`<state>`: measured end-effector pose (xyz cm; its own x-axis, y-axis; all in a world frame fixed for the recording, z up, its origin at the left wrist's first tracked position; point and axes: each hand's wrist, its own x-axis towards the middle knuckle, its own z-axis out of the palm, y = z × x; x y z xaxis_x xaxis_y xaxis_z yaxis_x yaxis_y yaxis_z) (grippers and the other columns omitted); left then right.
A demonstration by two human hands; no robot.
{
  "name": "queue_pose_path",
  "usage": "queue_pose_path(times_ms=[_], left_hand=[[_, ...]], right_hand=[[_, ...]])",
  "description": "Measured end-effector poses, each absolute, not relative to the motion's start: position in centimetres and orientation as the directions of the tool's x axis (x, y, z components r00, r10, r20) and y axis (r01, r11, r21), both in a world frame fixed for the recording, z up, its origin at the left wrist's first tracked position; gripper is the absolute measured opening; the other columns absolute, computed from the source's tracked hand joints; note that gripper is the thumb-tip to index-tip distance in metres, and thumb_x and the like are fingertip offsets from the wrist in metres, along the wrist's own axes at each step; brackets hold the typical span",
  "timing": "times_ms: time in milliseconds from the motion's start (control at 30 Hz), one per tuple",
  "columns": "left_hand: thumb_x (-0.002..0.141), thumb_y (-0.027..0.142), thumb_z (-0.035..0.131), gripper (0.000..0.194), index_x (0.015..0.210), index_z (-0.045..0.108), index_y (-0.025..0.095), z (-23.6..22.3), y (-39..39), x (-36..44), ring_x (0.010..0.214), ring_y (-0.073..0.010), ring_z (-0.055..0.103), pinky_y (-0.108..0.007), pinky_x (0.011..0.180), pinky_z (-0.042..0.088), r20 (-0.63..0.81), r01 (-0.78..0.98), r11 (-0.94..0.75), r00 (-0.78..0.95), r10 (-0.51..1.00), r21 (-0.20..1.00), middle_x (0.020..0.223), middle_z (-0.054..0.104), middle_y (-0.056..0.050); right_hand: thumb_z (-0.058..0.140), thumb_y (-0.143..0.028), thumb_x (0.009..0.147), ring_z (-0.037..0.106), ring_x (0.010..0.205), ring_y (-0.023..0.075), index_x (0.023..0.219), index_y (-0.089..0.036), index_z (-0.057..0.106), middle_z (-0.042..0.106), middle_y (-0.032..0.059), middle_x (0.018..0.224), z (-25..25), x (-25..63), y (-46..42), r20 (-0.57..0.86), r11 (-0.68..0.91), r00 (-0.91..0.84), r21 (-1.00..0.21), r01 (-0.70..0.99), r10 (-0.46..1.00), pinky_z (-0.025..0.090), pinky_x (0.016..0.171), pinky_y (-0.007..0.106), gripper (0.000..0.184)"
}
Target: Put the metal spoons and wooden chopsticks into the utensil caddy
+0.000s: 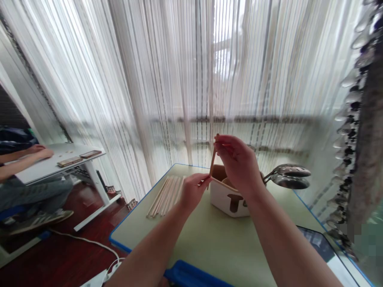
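Observation:
A wooden chopstick [212, 162] stands nearly upright between my hands; whether it is one or a pair pressed together I cannot tell. My left hand [194, 192] pinches its lower end. My right hand [237, 159] grips the upper end, above a white utensil holder [220, 199] with a brown inside and a T-shaped brown mark. Part of the holder is hidden by my right hand and forearm. Left of my left hand, several pale chopsticks [165, 197] lie side by side on the table. Two metal ladles [291, 176] stick out past the holder's right side.
The pale green table [206, 243] has a blue edge. A blue object [194, 275] is at its near edge, a dark-screened tablet [317, 243] at the right. At a white desk [38, 163] on the left, another person's hands [40, 152] rest. Sheer curtains [167, 79] hang behind.

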<state>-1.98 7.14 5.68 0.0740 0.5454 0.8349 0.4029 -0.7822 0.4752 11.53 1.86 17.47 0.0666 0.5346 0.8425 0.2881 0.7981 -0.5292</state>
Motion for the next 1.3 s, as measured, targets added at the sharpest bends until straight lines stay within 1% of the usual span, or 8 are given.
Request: queue_pose_path(times_ms=[200, 267, 433, 533, 733, 933, 1100, 1300], left_hand=[[0.081, 0.028, 0.060, 0.015, 0.087, 0.071, 0.022, 10.1, 6.2, 1.8, 0.071, -0.0147, 0.065, -0.026, 0.067, 0.053, 0.916, 0.439, -0.848, 0.119, 0.383, 0.298, 0.081, 0.071, -0.004], [0.081, 0.028, 0.059, 0.015, 0.088, 0.072, 0.022, 12.0, 5.9, 3.1, 0.068, -0.0135, 0.064, -0.024, 0.064, 0.052, 0.906, 0.387, -0.875, 0.181, 0.382, 0.291, 0.079, 0.071, -0.004], [0.077, 0.028, 0.065, 0.015, 0.084, 0.072, 0.017, 16.3, 6.4, 6.9, 0.067, -0.0129, 0.064, -0.021, 0.061, 0.052, 0.796, 0.159, -0.906, 0.436, 0.420, 0.391, 0.075, 0.070, -0.005], [0.075, 0.029, 0.066, 0.018, 0.085, 0.072, 0.015, 17.1, 7.6, 8.6, 0.067, -0.0140, 0.066, -0.023, 0.063, 0.054, 0.744, 0.070, -0.879, 0.504, 0.439, 0.472, 0.075, 0.070, -0.006], [0.074, 0.024, 0.066, 0.017, 0.088, 0.071, 0.015, 14.6, 10.1, 10.0, 0.074, -0.0161, 0.067, -0.026, 0.070, 0.055, 0.715, 0.058, -0.808, 0.431, 0.550, 0.586, 0.082, 0.072, -0.007], [0.072, 0.020, 0.067, 0.012, 0.082, 0.072, 0.015, 13.8, 10.3, 10.2, 0.072, -0.0161, 0.066, -0.025, 0.069, 0.053, 0.686, 0.167, -0.796, 0.426, 0.591, 0.582, 0.076, 0.072, -0.005], [0.072, 0.027, 0.067, 0.021, 0.087, 0.071, 0.011, 14.0, 10.8, 9.6, 0.073, -0.0163, 0.066, -0.027, 0.068, 0.054, 0.640, -0.038, -0.685, 0.398, 0.657, 0.727, 0.079, 0.071, -0.008], [0.069, 0.029, 0.070, 0.027, 0.090, 0.070, 0.012, 13.4, 11.0, 10.3, 0.075, -0.0170, 0.067, -0.028, 0.070, 0.054, 0.657, -0.123, -0.673, 0.398, 0.640, 0.730, 0.082, 0.072, -0.008]], right_hand=[[0.057, -0.029, 0.081, 0.064, 0.079, 0.0144, 0.097, -0.023, 0.061, 0.066, 0.0014, 0.087, 19.6, 15.1, 0.5, 0.857, 0.812, 0.184, -0.514, 0.275, 0.481, 0.055, 0.071, 0.030, 0.017], [0.058, -0.029, 0.080, 0.064, 0.079, 0.0145, 0.096, -0.024, 0.061, 0.066, 0.0010, 0.087, 20.2, 16.8, 0.2, 0.864, 0.833, 0.268, -0.490, 0.256, 0.426, 0.055, 0.072, 0.031, 0.017], [0.063, -0.024, 0.078, 0.063, 0.079, 0.0139, 0.095, -0.025, 0.062, 0.066, -0.0006, 0.086, 21.1, 20.7, -0.5, 0.838, 0.882, 0.474, -0.414, 0.226, 0.272, 0.055, 0.073, 0.031, 0.018], [0.064, -0.022, 0.077, 0.063, 0.078, 0.0134, 0.094, -0.025, 0.062, 0.066, -0.0010, 0.085, 21.0, 21.9, -0.4, 0.829, 0.882, 0.511, -0.396, 0.254, 0.226, 0.055, 0.073, 0.031, 0.018], [0.063, -0.028, 0.077, 0.064, 0.076, 0.0151, 0.093, -0.023, 0.062, 0.066, 0.0005, 0.084, 20.6, 22.3, 1.1, 0.846, 0.820, 0.453, -0.458, 0.344, 0.283, 0.056, 0.071, 0.034, 0.017], [0.060, -0.029, 0.078, 0.064, 0.074, 0.0149, 0.091, -0.023, 0.064, 0.068, 0.0006, 0.082, 20.0, 21.2, 2.7, 0.870, 0.757, 0.360, -0.477, 0.446, 0.336, 0.054, 0.069, 0.031, 0.015], [0.059, -0.032, 0.079, 0.065, 0.075, 0.0154, 0.090, -0.022, 0.064, 0.068, 0.0016, 0.082, 19.6, 20.7, 3.6, 0.864, 0.726, 0.374, -0.492, 0.480, 0.338, 0.054, 0.070, 0.031, 0.016], [0.062, -0.033, 0.076, 0.065, 0.076, 0.0153, 0.089, -0.021, 0.065, 0.069, 0.0013, 0.081, 19.4, 20.8, 4.5, 0.846, 0.780, 0.392, -0.504, 0.370, 0.361, 0.053, 0.070, 0.031, 0.017]])
